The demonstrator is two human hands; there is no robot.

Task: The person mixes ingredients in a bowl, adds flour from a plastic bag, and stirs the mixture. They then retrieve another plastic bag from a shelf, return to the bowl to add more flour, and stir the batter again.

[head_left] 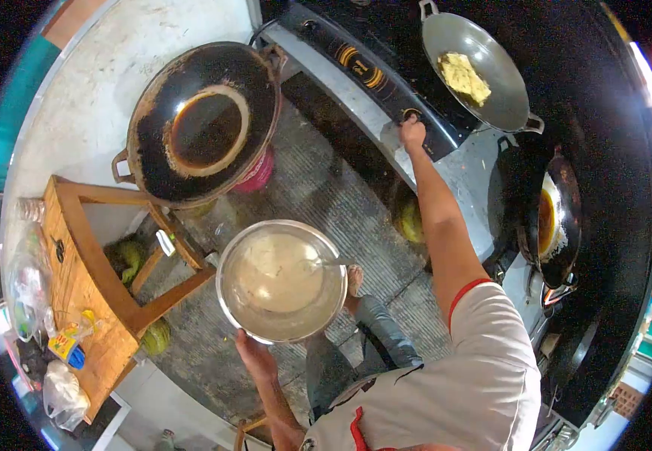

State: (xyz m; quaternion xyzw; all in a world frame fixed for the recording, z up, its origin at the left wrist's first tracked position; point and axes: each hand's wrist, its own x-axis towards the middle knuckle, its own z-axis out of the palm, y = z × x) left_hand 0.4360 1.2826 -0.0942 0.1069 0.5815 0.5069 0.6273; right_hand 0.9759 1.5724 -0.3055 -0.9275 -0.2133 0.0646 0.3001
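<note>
My left hand [257, 356] grips the near rim of a wide metal mixing bowl [330, 310]. Pale, runny batter [269, 276] fills its bottom, and a metal utensil [332, 262] leans over the right rim with its lower end in the batter. Stretched far forward, my right hand [413, 132] has its fingers closed on the control knob [411, 116] at the front of a black gas stove [363, 66]. On that stove sits a grey wok [444, 34] holding a folded yellow piece of food [464, 78], which looks like an omelette.
A big blackened wok [145, 120] with dark liquid stands at the left on a pink container [258, 174]. Another oily wok [565, 192] is at the right. A wooden table [93, 289] at lower left carries plastic bags [29, 282] and a yellow packet [69, 342].
</note>
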